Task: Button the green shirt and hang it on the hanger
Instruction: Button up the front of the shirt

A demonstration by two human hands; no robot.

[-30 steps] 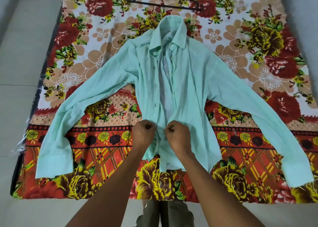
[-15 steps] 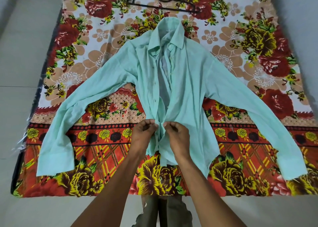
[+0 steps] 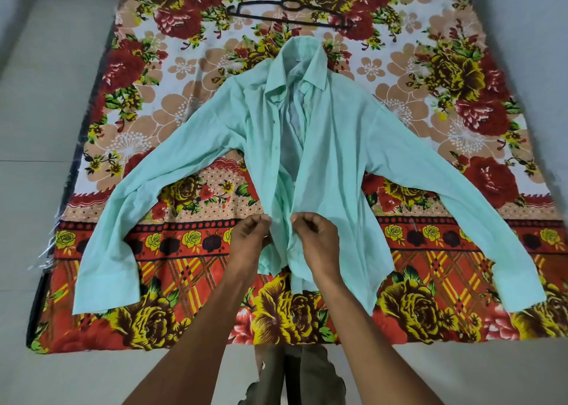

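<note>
So the green shirt [image 3: 332, 159] is lying face up on the floral bedsheet [image 3: 461, 82], sleeves spread wide, collar pointing away from the person, front mostly open from the collar down to about the lower third. What's changed over the last second: both hands were balled up tight and nearly touching right at the placket, and now they've drifted a bit apart and loosened, with the fingertips doing the pinching instead. The left hand [image 3: 250, 235] pinches the edge of its front panel, the right hand [image 3: 313, 235] pinches the opposite edge, and there's a small strip of fabric showing between them. The hands also sit slightly higher up the front than they did. My read is that one of the bottom buttons just got done, or at least attempted, and they're lining up the next one. Can't actually see a button or hole under the fingers though, too small and crumpled there, so take that with salt. Everything above the hands gapes open, so most of the buttoning looks still to go. The black hanger [image 3: 292, 13] lies flat on the sheet beyond the collar, well apart from the hands, untouched. Grey floor [image 3: 46, 97] around the sheet, and the person's legs [image 3: 295, 374] peek in at the bottom.
</note>
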